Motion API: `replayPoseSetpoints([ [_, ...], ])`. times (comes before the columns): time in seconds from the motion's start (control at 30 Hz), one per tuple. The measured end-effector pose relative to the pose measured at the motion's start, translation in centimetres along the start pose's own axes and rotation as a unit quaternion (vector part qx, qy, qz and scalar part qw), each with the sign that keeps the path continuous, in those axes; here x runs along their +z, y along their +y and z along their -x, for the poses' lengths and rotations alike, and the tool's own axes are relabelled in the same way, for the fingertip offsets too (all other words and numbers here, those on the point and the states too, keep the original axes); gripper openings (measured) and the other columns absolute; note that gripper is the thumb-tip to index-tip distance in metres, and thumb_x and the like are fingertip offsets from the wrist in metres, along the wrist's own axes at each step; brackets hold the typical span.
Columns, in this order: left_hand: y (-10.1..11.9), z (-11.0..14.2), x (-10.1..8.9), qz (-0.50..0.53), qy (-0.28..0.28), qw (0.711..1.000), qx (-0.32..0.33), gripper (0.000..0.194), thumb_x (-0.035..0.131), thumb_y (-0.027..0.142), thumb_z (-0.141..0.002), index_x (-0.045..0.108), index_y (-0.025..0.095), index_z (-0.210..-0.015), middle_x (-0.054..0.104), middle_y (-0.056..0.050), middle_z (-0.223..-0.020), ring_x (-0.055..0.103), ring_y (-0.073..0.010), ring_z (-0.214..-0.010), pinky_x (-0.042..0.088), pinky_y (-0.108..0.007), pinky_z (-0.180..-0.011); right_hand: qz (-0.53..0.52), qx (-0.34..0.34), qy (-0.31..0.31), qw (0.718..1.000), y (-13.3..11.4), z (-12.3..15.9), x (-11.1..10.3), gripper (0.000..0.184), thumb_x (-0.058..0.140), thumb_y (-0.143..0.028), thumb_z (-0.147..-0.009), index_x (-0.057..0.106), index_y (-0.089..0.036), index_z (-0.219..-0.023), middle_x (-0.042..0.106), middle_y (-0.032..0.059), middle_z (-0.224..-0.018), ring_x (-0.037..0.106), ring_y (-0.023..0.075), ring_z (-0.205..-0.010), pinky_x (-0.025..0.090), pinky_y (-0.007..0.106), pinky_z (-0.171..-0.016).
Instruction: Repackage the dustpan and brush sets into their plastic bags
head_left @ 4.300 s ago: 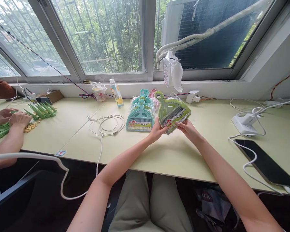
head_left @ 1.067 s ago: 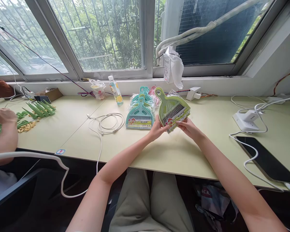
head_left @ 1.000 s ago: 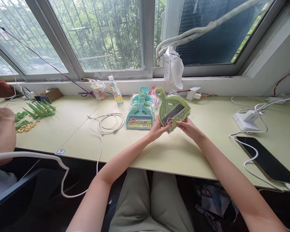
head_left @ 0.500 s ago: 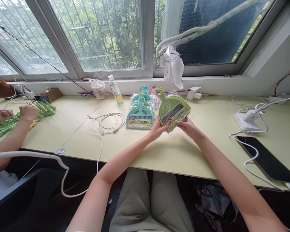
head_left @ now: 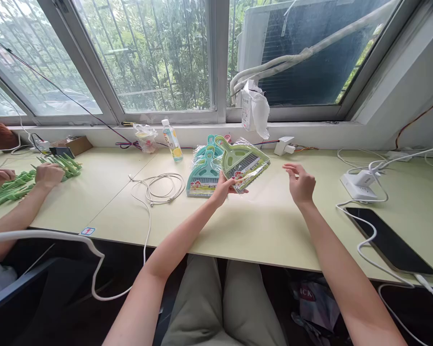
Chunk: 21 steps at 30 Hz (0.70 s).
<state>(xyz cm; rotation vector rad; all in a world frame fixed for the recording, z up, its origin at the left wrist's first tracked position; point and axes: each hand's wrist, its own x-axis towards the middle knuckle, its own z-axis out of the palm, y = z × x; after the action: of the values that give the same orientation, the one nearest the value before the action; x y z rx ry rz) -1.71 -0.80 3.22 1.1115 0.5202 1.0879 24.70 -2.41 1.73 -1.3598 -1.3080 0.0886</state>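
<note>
Pale desk (head_left: 267,230): green dustpan set (head_left: 238,162), long axis tilted up-left; left hand (head_left: 223,189) clasping its lower-left corner; right hand (head_left: 302,184) half-curled, empty, apart to its right.

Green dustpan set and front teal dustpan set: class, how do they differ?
The green dustpan set is lime, the teal dustpan set bluish. The green set slants; the teal set sits straighter. The left hand grips the green set; the teal set rests on the table. Both have brushes, labels and clear wrapping.
</note>
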Motion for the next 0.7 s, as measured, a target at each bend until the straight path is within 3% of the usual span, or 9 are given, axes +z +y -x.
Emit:
replayPoseSetpoints([
  [0.1, 0.7, 0.1, -0.1, 0.035, 0.012, 0.999, -0.014, 0.079, 0.06, 0.013, -0.066, 0.027, 0.029, -0.136, 0.061, -0.003, -0.109, 0.07, -0.016, -0.066, 0.062, -0.043, -0.068, 0.106, -0.13, -0.006, 0.986, -0.7, 0.2, 0.0, 0.033, 0.057, -0.037, -0.087, 0.062, -0.033, -0.119, 0.058, 0.0026, -0.134, 0.056, 0.0282, -0.115, 0.055, 0.046, -0.086],
  [0.2, 0.7, -0.1, -0.3, 0.056, 0.037, 0.997, -0.026, 0.075, 0.058, 0.011, -0.064, 0.031, 0.026, -0.132, 0.061, 0.002, -0.091, 0.066, -0.0129, -0.061, 0.062, -0.036, -0.06, 0.094, -0.182, -0.018, 0.979, -1.2, 0.4, 0.4, 0.026, 0.063, -0.036, -0.084, 0.068, -0.035, -0.109, 0.062, 0.0009, -0.127, 0.055, 0.027, -0.111, 0.054, 0.047, -0.088],
  [0.3, 0.4, -0.5, -0.6, 0.056, 0.051, 0.996, -0.056, 0.069, 0.056, 0.01, -0.062, 0.034, 0.023, -0.126, 0.056, 0.006, -0.077, 0.063, -0.0114, -0.055, 0.059, -0.029, -0.053, 0.021, -0.168, -0.022, 0.985, -1.6, 0.4, 0.5, 0.013, 0.063, -0.039, -0.084, 0.073, -0.032, -0.089, 0.068, 0.0025, -0.111, 0.057, 0.0254, -0.104, 0.056, 0.045, -0.081],
  [0.4, 0.4, -0.8, -0.9, 0.033, 0.032, 0.995, -0.094, 0.057, 0.056, 0.012, -0.062, 0.036, 0.019, -0.115, 0.053, 0.007, -0.069, 0.063, -0.0149, -0.049, 0.056, -0.03, -0.046, -0.053, -0.129, -0.016, 0.99, -2.1, 0.3, 0.1, 0.014, 0.066, -0.041, -0.082, 0.073, -0.03, -0.083, 0.068, 0.0038, -0.107, 0.057, 0.0248, -0.105, 0.057, 0.042, -0.076],
  [0.53, 0.8, -0.8, -1.1, 0.007, -0.007, 0.993, -0.116, 0.04, 0.061, 0.014, -0.064, 0.036, 0.018, -0.095, 0.058, 0.004, -0.068, 0.064, -0.017, -0.05, 0.058, -0.035, -0.052, -0.108, -0.097, -0.018, 0.989, -2.8, 0.3, 0.0, 0.013, 0.069, -0.04, -0.08, 0.07, -0.027, -0.08, 0.067, 0.0043, -0.108, 0.059, 0.0239, -0.107, 0.053, 0.043, -0.084],
  [0.7, 0.6, -0.5, -1.1, -0.038, -0.085, 0.986, -0.136, 0.035, 0.065, 0.018, -0.068, 0.04, 0.017, -0.092, 0.065, -0.001, -0.07, 0.07, -0.0218, -0.059, 0.058, -0.033, -0.055, -0.138, -0.1, -0.012, 0.985, -3.4, 0.9, 0.3, 0.017, 0.06, -0.038, -0.086, 0.061, -0.023, -0.078, 0.067, 0.0064, -0.112, 0.056, 0.0248, -0.119, 0.048, 0.044, -0.092],
])
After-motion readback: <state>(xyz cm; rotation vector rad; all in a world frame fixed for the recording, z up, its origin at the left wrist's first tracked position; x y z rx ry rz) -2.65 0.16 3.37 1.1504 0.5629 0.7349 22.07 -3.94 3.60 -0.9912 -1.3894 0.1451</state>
